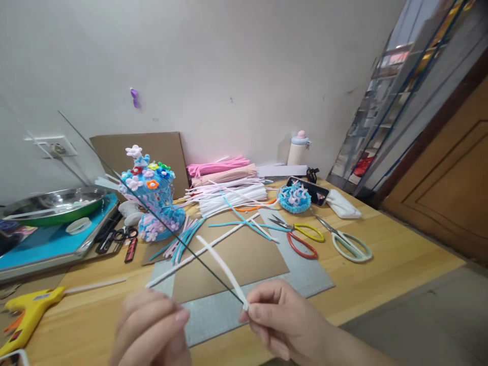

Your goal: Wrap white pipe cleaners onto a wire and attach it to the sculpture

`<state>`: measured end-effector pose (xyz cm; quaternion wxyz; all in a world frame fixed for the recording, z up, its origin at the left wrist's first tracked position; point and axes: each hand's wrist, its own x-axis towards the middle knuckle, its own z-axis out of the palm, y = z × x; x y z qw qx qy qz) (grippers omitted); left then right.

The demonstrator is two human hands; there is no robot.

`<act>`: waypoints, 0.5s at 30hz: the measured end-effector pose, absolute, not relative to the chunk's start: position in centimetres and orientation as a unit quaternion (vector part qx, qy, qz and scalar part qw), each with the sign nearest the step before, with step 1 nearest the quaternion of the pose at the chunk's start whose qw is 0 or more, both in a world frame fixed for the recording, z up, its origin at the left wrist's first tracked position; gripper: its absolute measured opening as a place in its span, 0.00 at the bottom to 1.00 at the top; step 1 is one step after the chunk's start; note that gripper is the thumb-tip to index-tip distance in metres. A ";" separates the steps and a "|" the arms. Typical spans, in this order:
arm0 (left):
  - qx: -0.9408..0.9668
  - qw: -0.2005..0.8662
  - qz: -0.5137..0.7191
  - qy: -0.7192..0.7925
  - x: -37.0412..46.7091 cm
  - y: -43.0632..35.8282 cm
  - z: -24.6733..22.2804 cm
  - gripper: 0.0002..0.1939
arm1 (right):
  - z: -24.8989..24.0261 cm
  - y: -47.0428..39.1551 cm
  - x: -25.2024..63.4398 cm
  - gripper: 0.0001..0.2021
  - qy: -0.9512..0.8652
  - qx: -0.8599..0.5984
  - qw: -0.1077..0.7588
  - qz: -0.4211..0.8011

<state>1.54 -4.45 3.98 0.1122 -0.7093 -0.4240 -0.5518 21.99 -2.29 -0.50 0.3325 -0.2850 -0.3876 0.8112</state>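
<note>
My right hand (276,317) pinches the lower end of a long thin dark wire (213,274) together with one end of a white pipe cleaner (224,268). The wire slants up and away to the left, and the pipe cleaner sticks out loosely beside it. My left hand (152,330) is a little blurred, its fingers curled closed, apart from the right hand; anything inside it is hidden. Behind both hands lies a brown cardboard piece (232,262) on a grey cutting mat (213,320). Another white pipe cleaner (183,263) and several blue ones (229,224) rest across them.
A yellow glue gun (34,310) lies at left, near a green-sided bowl (57,216). Blue flower crafts (156,221) stand behind, beside pipe-cleaner bundles (232,198). To the right are red-and-yellow-handled scissors (301,243), white-handled scissors (353,246), a blue pompom-like piece (294,198) and a bottle (299,150).
</note>
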 end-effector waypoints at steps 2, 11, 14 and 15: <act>-0.743 0.039 -0.509 -0.433 2.1 -3.9 2.5 0.17 | -0.1 -2.2 22.2 0.13 -0.326 -0.236 0.315 0.859; -0.823 -0.026 -0.402 -0.400 2.2 -2.1 1.0 0.11 | -0.2 -1.4 22.0 0.13 -0.341 -0.284 0.409 0.797; -0.850 0.049 -0.374 -0.369 1.7 -3.4 1.2 0.12 | -0.6 -1.1 21.8 0.14 -0.497 -0.395 0.453 0.625; -0.861 0.076 -0.359 -0.351 1.6 -3.8 1.6 0.13 | -0.7 -1.0 21.8 0.14 -0.567 -0.418 0.459 0.542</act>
